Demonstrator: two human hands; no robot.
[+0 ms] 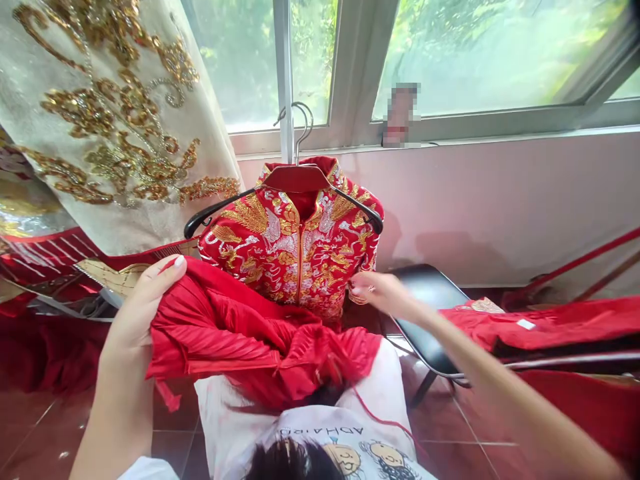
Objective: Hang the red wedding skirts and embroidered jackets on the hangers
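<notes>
Head camera: Gold-sequined cream cloth (117,113) hung at left, close enough to the red pleated cloth (225,333) that its trim might have snagged the folds. The pleated cloth lay across the lap, one end gripped in the left hand (143,300); a loosened hold could have let it slide to the tiled floor (173,443). Just beyond, a red jacket (285,247) embroidered in gold and silver hung from a black hanger (220,210), which a hard tug on the sleeve might have tipped. A blurred right hand (383,293) was at the jacket's cuff; whether it gripped could not be told. A loose red cord (380,417) risked tangling. Capitals on the white shirt (300,420) could not be read with certainty; a small white label (525,325) at right showed no legible words.
</notes>
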